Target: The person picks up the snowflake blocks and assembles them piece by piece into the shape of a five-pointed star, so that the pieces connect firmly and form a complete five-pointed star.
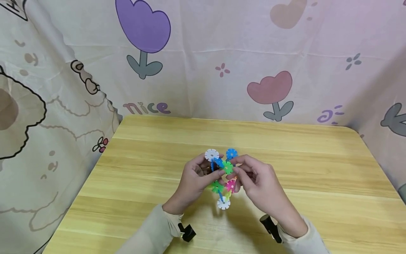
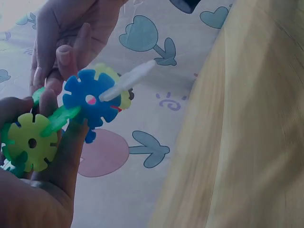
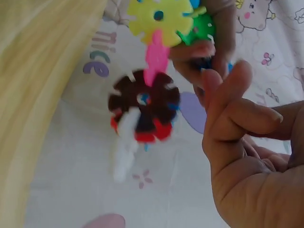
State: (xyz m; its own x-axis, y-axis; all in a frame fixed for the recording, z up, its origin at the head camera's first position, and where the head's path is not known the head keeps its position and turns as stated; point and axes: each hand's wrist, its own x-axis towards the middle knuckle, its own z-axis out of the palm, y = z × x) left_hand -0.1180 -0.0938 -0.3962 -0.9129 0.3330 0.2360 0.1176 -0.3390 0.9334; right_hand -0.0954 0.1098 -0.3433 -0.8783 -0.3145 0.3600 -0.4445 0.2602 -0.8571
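My left hand [image 1: 194, 180] grips a joined cluster of notched plastic snowflake discs above the wooden table. A white disc [image 1: 211, 155] and a blue disc [image 1: 232, 153] stick out at its top, and another white disc [image 1: 223, 203] hangs lowest. My right hand [image 1: 264, 187] pinches the edge of a green disc [image 1: 227, 167] between thumb and fingers, close by the left thumb. In the left wrist view a yellow-green disc [image 2: 32, 142] lies against the left fingers. The right wrist view has a brown disc [image 3: 142, 102] joined by a pink disc [image 3: 156, 57] to a yellow disc [image 3: 159, 19].
The wooden table [image 1: 152, 151] extends beneath both hands. Behind it hangs a printed cloth [image 1: 203, 91] with flowers, which also covers the left side. Small black devices [image 1: 188, 233] are strapped at both wrists.
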